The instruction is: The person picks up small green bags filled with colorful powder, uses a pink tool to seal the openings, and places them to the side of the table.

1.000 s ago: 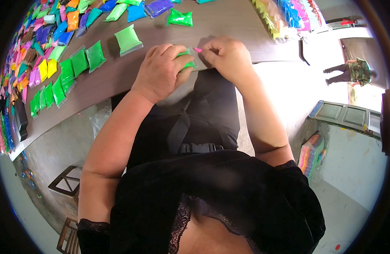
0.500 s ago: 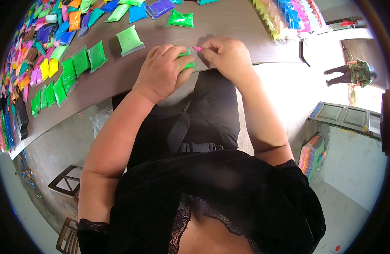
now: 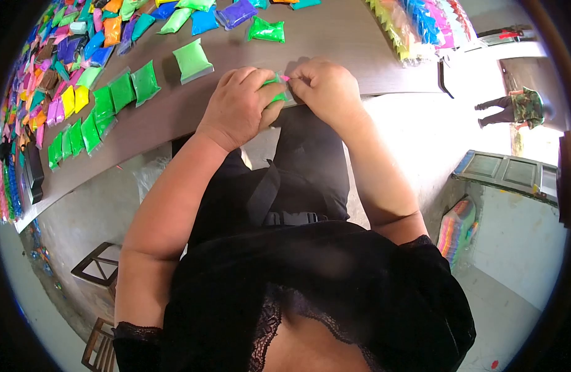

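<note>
My left hand is closed around a small clear packet with green filling at the table's near edge. Most of that packet is hidden under my fingers; its transparent end sticks out to the right. At this end my right hand pinches a small bright pink piece, whose tip touches or overlaps the packet. What kind of piece it is I cannot make out. A light green packet lies on the table beyond my left hand, and a green packet lies farther back.
Several green packets form rows on the brown table, left of my hands. A pile of many-coloured packets covers the far left. Bundled coloured bags stand at back right. Another person is in the distance; a wooden stool stands lower left.
My right hand has moved slightly left, bringing the pink piece against the packet's clear end. My left hand keeps its hold on the green packet. The view has shifted slightly.
</note>
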The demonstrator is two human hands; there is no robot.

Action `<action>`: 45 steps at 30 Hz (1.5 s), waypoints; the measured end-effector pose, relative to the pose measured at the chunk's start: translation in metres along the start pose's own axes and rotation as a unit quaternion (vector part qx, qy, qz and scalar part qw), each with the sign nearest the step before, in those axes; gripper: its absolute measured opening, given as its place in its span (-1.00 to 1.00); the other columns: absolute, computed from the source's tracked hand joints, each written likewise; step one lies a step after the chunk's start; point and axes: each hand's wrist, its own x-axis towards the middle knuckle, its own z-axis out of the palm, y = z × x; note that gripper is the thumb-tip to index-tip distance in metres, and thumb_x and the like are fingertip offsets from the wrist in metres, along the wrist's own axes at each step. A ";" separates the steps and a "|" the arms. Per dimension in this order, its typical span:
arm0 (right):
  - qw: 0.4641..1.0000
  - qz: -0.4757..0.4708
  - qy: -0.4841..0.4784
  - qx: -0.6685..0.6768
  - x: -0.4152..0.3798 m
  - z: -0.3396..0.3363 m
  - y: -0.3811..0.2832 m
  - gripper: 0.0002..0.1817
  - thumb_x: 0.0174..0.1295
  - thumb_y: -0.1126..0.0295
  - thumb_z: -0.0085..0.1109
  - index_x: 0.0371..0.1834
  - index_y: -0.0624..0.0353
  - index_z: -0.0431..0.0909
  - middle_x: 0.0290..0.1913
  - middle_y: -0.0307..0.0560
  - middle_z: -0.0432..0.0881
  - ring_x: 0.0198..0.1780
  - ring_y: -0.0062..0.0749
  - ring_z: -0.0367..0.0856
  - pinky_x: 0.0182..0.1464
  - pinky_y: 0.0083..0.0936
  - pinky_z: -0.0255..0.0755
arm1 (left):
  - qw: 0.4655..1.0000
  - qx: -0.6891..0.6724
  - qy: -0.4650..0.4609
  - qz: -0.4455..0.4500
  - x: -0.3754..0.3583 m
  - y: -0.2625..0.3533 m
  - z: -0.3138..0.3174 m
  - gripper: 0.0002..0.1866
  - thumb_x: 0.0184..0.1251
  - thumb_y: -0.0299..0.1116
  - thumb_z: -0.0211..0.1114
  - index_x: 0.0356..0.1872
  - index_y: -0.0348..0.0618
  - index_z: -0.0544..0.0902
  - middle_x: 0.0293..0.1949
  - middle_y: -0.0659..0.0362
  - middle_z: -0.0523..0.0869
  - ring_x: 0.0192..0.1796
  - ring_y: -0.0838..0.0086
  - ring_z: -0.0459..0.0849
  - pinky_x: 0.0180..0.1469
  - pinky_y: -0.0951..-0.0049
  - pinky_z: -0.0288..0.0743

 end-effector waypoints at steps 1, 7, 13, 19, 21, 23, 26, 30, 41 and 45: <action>1.000 0.003 0.003 0.002 -0.001 0.000 -0.001 -0.84 0.22 0.22 0.24 -0.26 -0.05 0.76 -0.22 -0.12 0.71 -0.15 -0.08 0.70 -0.12 -0.18 0.58 | 1.000 0.002 -0.006 -0.002 0.000 0.000 0.000 -0.78 0.21 -0.25 0.40 -0.14 0.01 0.74 0.00 0.25 0.67 0.11 0.30 0.60 0.22 0.25 0.45; 1.000 0.006 0.019 -0.005 -0.002 -0.003 0.004 -0.85 0.23 0.22 0.25 -0.26 -0.06 0.76 -0.21 -0.11 0.70 -0.16 -0.08 0.70 -0.12 -0.20 0.58 | 1.000 -0.007 -0.013 -0.004 0.002 0.001 -0.003 -0.76 0.21 -0.25 0.41 -0.11 0.01 0.73 0.01 0.24 0.67 0.12 0.29 0.60 0.22 0.25 0.44; 0.999 0.011 -0.002 0.046 -0.005 -0.001 0.008 -0.86 0.24 0.22 0.27 -0.26 -0.04 0.74 -0.21 -0.11 0.71 -0.16 -0.08 0.70 -0.13 -0.20 0.58 | 0.999 -0.020 -0.026 -0.013 0.001 0.000 -0.003 -0.75 0.22 -0.26 0.41 -0.08 0.01 0.72 0.02 0.25 0.66 0.13 0.29 0.59 0.23 0.24 0.43; 0.993 0.048 -0.014 0.108 -0.003 -0.002 0.011 -0.85 0.26 0.23 0.28 -0.24 0.00 0.74 -0.29 -0.07 0.73 -0.22 -0.07 0.71 -0.16 -0.21 0.56 | 0.999 -0.017 -0.028 -0.019 0.000 0.002 -0.003 -0.74 0.21 -0.26 0.41 -0.07 0.02 0.72 0.01 0.26 0.65 0.13 0.31 0.59 0.22 0.24 0.43; 0.990 0.054 -0.017 0.129 -0.002 -0.001 0.013 -0.84 0.26 0.22 0.28 -0.24 0.01 0.74 -0.31 -0.06 0.73 -0.23 -0.08 0.72 -0.17 -0.22 0.56 | 1.000 -0.015 -0.022 -0.016 0.001 0.001 -0.003 -0.74 0.21 -0.26 0.41 -0.08 0.03 0.72 0.01 0.26 0.65 0.13 0.32 0.59 0.22 0.24 0.44; 0.986 0.066 -0.017 0.150 -0.002 0.001 0.014 -0.84 0.25 0.22 0.29 -0.24 0.01 0.75 -0.30 -0.06 0.74 -0.23 -0.09 0.73 -0.17 -0.25 0.57 | 0.999 -0.014 -0.023 -0.017 0.001 0.001 -0.003 -0.74 0.20 -0.26 0.42 -0.08 0.03 0.72 0.01 0.27 0.65 0.12 0.32 0.59 0.21 0.25 0.44; 0.987 0.075 -0.019 0.144 -0.001 0.000 0.013 -0.84 0.24 0.22 0.29 -0.24 0.00 0.76 -0.31 -0.06 0.74 -0.24 -0.11 0.73 -0.16 -0.26 0.57 | 1.000 -0.013 -0.023 -0.015 0.001 0.001 -0.003 -0.74 0.20 -0.26 0.43 -0.08 0.04 0.72 0.01 0.27 0.65 0.11 0.32 0.59 0.21 0.25 0.45; 0.988 0.060 -0.013 0.143 0.000 0.002 0.015 -0.84 0.24 0.22 0.29 -0.24 -0.01 0.76 -0.32 -0.07 0.74 -0.24 -0.11 0.73 -0.16 -0.25 0.57 | 1.000 -0.010 -0.019 -0.015 0.001 0.002 -0.003 -0.74 0.19 -0.27 0.43 -0.09 0.04 0.72 0.00 0.27 0.65 0.10 0.32 0.60 0.20 0.24 0.45; 0.989 0.050 -0.013 0.141 0.001 0.002 0.016 -0.85 0.23 0.22 0.29 -0.26 -0.01 0.76 -0.29 -0.08 0.75 -0.21 -0.09 0.73 -0.16 -0.24 0.58 | 1.000 -0.012 -0.022 -0.004 0.002 0.001 -0.003 -0.71 0.14 -0.31 0.46 -0.08 0.01 0.70 0.00 0.25 0.64 0.08 0.28 0.61 0.15 0.21 0.47; 0.990 0.040 -0.020 0.131 0.002 0.003 0.018 -0.84 0.23 0.22 0.30 -0.24 -0.01 0.76 -0.27 -0.08 0.74 -0.20 -0.09 0.72 -0.15 -0.24 0.58 | 0.999 0.006 -0.032 -0.018 0.001 0.002 -0.003 -0.76 0.18 -0.28 0.45 -0.11 0.08 0.74 0.02 0.35 0.63 0.13 0.40 0.56 0.23 0.29 0.45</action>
